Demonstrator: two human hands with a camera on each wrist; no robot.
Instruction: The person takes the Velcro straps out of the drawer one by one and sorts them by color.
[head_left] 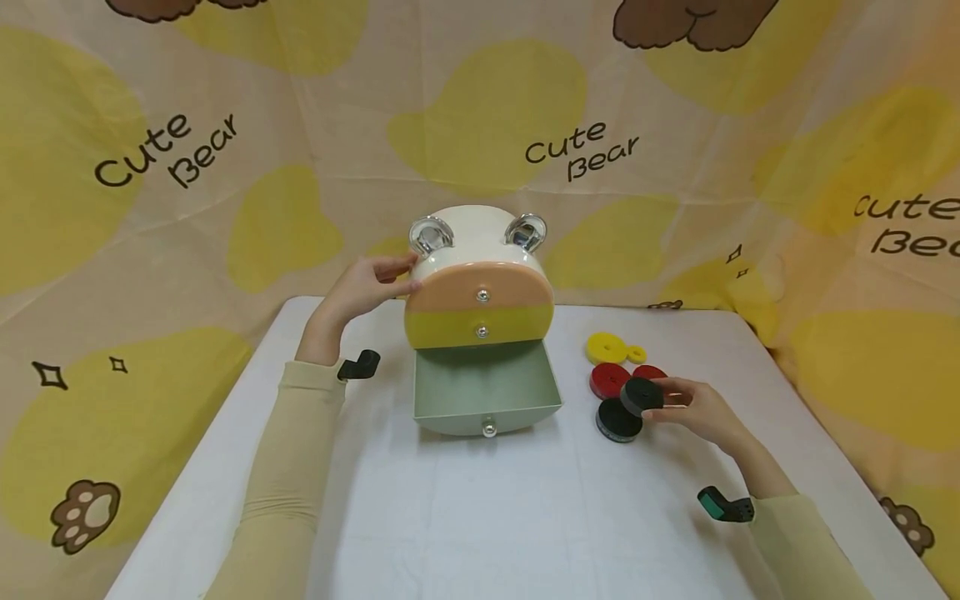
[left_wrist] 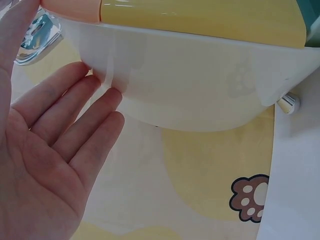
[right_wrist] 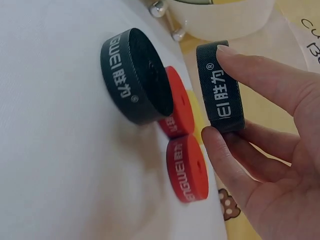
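Note:
A rounded small drawer cabinet (head_left: 480, 287) with silver ears stands mid-table, its green bottom drawer (head_left: 480, 379) pulled out and bare inside. My left hand (head_left: 362, 287) touches the cabinet's upper left side with nearly straight fingers; in the left wrist view the fingertips (left_wrist: 116, 95) rest along its white wall (left_wrist: 190, 80). My right hand (head_left: 697, 410) pinches a black tape roll (right_wrist: 219, 87) between thumb and fingers, raised above the others. Beside it on the table lie another black roll (right_wrist: 135, 75), two red rolls (head_left: 610, 381) and two yellow rolls (head_left: 606, 348), one of them small.
White cloth covers the table (head_left: 465, 517). Behind it hangs a yellow patterned curtain (head_left: 480, 108). The peach and yellow upper drawers (head_left: 442, 327) are closed. A black wrist camera (head_left: 360, 365) sits on the left wrist, another camera (head_left: 726, 505) on the right.

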